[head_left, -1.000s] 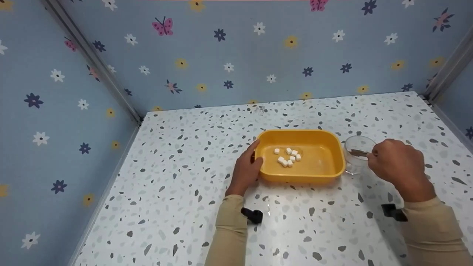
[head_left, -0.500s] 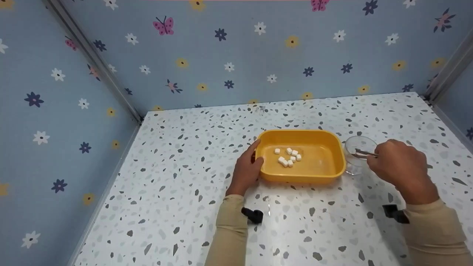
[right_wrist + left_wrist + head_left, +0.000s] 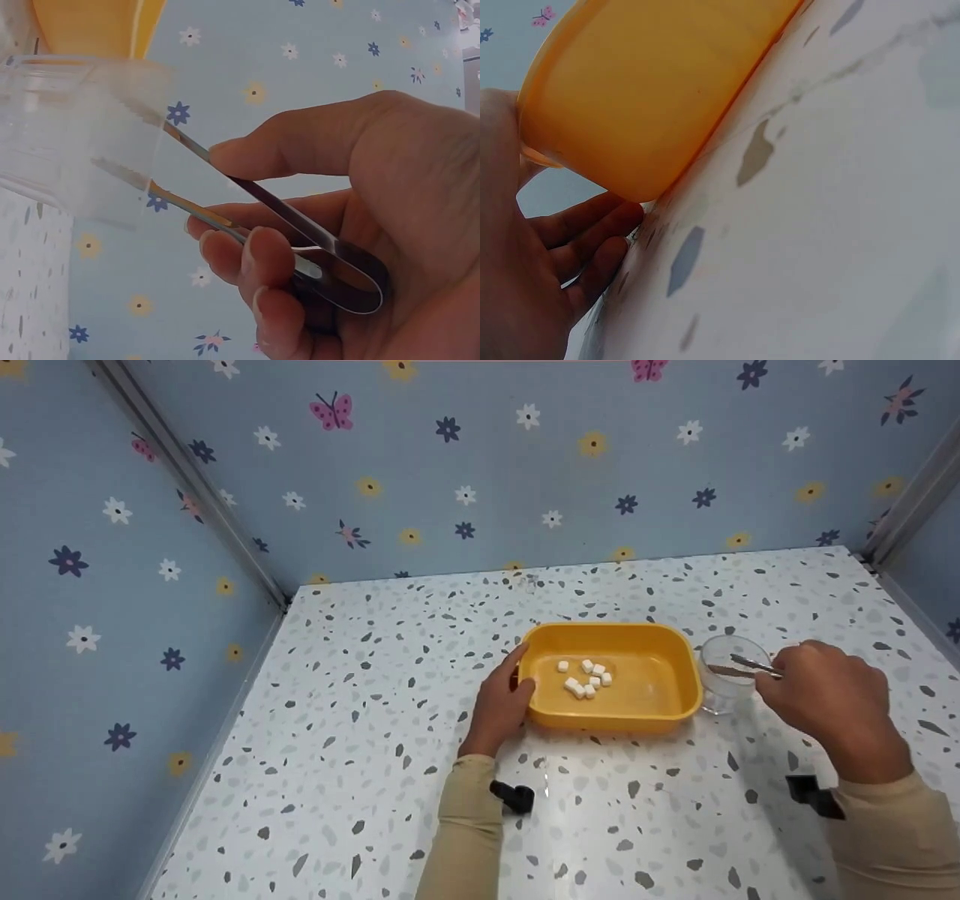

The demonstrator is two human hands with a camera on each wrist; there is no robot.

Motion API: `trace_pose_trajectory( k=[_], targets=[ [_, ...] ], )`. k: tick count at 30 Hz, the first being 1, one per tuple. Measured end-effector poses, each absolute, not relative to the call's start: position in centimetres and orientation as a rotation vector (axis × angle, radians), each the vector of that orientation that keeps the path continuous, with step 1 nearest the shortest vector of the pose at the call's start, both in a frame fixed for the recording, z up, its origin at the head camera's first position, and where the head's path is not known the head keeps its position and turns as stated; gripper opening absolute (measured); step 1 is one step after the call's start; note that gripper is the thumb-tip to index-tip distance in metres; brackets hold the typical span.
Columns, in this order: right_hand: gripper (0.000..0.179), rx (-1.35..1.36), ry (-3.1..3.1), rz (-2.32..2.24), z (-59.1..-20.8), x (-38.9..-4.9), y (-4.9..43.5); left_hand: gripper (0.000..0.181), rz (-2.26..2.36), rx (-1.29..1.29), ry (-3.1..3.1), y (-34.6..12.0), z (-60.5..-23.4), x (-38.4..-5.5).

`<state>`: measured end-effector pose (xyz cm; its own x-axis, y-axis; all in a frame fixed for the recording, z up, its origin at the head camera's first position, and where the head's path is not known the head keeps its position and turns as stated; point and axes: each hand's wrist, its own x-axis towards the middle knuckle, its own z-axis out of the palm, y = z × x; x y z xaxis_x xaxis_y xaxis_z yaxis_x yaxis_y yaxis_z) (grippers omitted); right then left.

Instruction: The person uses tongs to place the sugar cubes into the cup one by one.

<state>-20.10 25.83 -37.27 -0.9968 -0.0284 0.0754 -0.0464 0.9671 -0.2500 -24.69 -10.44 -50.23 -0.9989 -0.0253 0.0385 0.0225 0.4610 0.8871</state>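
At the left end of a yellow plastic tub [image 3: 652, 721], my left hand [image 3: 499, 709] holds the tub by thumb and fingers. In the left wrist view, several fingers of that hand curve in below the tub's corner, close to the tabletop. Several small white cubes [image 3: 576, 688], like sugar cubes, lie loose in the tub's left half. My right hand [image 3: 832, 705] grips small metal tongs [image 3: 277, 206] between thumb and fingers. The tongs' arms stand apart, and their tips reach inside a clear glass [image 3: 720, 699] just right of the tub.
The speckled white tabletop [image 3: 360, 697] runs back to a blue flowered wall [image 3: 510, 472]. Another such panel [image 3: 112, 660] borders it on the left. The glass stands close against the tub's right end.
My right hand has shifted a little to the right. The tongs' tips have spread apart in the glass. My left hand, the tub and the white cubes have stayed put.
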Motion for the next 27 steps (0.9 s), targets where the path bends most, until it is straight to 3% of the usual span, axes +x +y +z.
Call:
trace_pose_trajectory(
  k=[27],
  targets=[
    [0.027, 0.033, -2.871, 0.364, -36.3, -18.9, 24.6, 0.06, -1.572, -0.002, -2.658, -10.4, -50.3, -24.9]
  ],
)
